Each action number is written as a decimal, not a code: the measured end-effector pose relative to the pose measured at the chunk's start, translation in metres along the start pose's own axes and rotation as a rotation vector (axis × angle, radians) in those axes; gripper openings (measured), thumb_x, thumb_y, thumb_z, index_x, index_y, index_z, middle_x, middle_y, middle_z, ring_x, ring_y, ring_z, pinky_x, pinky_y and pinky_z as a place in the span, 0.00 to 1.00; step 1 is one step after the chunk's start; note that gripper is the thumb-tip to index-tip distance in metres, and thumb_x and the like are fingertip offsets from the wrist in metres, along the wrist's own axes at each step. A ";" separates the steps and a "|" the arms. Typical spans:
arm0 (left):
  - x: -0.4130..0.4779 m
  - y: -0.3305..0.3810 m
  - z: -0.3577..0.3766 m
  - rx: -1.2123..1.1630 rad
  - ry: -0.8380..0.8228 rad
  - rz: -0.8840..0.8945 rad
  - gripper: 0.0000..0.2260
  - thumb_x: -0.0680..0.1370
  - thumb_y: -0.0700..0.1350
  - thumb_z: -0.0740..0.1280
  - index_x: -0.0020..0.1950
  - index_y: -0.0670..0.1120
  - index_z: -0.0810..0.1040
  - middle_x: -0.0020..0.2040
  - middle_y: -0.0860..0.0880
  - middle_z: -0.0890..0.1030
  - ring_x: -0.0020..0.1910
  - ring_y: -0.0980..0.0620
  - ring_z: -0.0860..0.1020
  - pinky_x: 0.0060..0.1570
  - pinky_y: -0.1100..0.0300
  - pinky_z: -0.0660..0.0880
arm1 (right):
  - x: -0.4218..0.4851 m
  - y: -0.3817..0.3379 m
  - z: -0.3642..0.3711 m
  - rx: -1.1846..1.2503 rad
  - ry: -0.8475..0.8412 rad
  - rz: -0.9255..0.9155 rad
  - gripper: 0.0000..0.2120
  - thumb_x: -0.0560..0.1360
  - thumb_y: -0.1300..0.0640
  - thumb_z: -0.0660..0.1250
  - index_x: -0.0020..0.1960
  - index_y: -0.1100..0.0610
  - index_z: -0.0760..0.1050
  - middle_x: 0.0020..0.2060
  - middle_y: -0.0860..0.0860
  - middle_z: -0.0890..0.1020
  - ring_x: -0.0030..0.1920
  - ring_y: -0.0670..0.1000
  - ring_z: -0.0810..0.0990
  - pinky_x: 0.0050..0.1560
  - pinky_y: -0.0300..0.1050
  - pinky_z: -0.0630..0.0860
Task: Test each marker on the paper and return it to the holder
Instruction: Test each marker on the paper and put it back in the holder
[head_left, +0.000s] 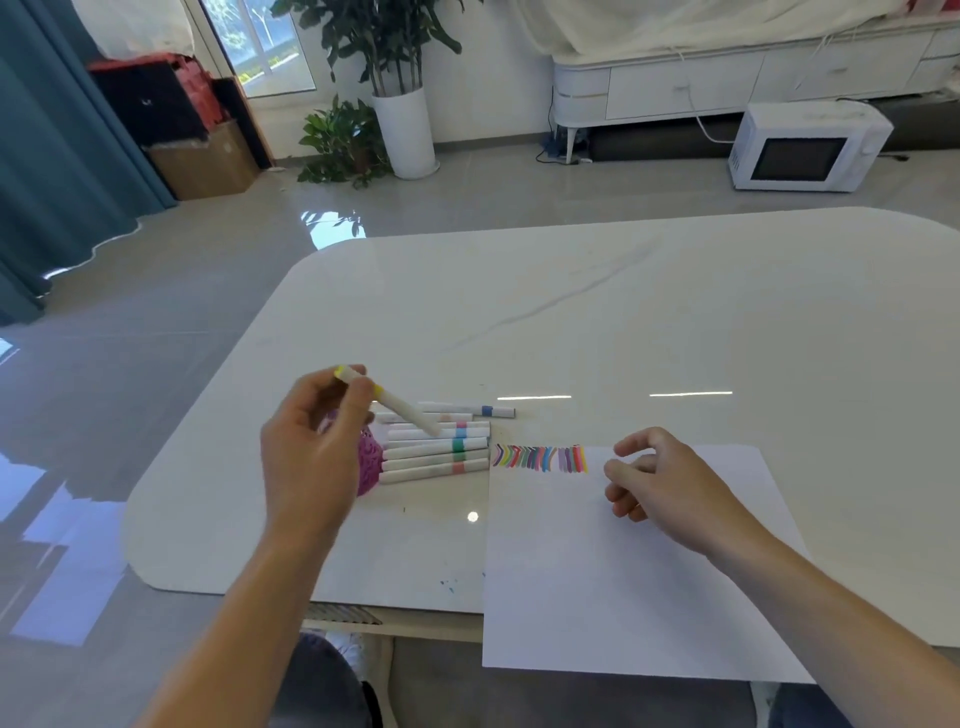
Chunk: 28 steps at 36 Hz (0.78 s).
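Your L hand (311, 447) sits left of centre in the frame, back of the hand facing you. Thumb + fingers are pinching a marker (402, 410) near its upper end, so the rest of it pokes out down and to the right. L forearm (249, 597) is bare and runs from the bottom edge up to it, wrist pretty straight. R hand (660, 483) is right of centre, palm down-ish, fingers loosely curled w/ nothing in them, thumb & index a bit apart, tips pointing left. R forearm (810, 587) comes in from the lower right, angled up-left. Hands are well apart.
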<state>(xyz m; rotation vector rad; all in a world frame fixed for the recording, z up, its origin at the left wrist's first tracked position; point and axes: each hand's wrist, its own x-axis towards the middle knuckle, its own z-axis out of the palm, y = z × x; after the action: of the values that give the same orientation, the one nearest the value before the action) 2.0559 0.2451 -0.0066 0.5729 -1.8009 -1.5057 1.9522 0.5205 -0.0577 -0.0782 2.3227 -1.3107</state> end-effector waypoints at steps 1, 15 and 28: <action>0.002 0.001 -0.005 0.019 0.029 0.034 0.03 0.79 0.44 0.69 0.52 0.49 0.83 0.51 0.52 0.85 0.50 0.50 0.83 0.54 0.52 0.80 | 0.001 0.001 -0.001 -0.038 0.000 0.005 0.07 0.79 0.53 0.68 0.56 0.51 0.73 0.39 0.50 0.87 0.39 0.49 0.86 0.53 0.57 0.83; 0.020 -0.005 -0.032 0.448 0.150 0.326 0.11 0.83 0.48 0.64 0.63 0.49 0.80 0.56 0.55 0.80 0.53 0.55 0.80 0.51 0.68 0.76 | 0.011 0.005 0.003 -0.156 -0.011 0.030 0.05 0.78 0.53 0.67 0.52 0.48 0.73 0.39 0.48 0.87 0.44 0.51 0.86 0.56 0.59 0.83; 0.020 -0.016 -0.029 0.754 0.038 0.176 0.06 0.77 0.44 0.71 0.54 0.49 0.81 0.48 0.51 0.83 0.45 0.53 0.79 0.45 0.64 0.72 | 0.012 0.005 0.003 -0.188 -0.017 0.034 0.05 0.78 0.53 0.67 0.53 0.49 0.72 0.41 0.47 0.86 0.44 0.50 0.86 0.55 0.55 0.82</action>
<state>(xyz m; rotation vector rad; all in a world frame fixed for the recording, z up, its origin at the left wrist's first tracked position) 2.0629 0.2082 -0.0158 0.7576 -2.3026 -0.6571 1.9435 0.5179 -0.0678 -0.1095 2.4162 -1.0692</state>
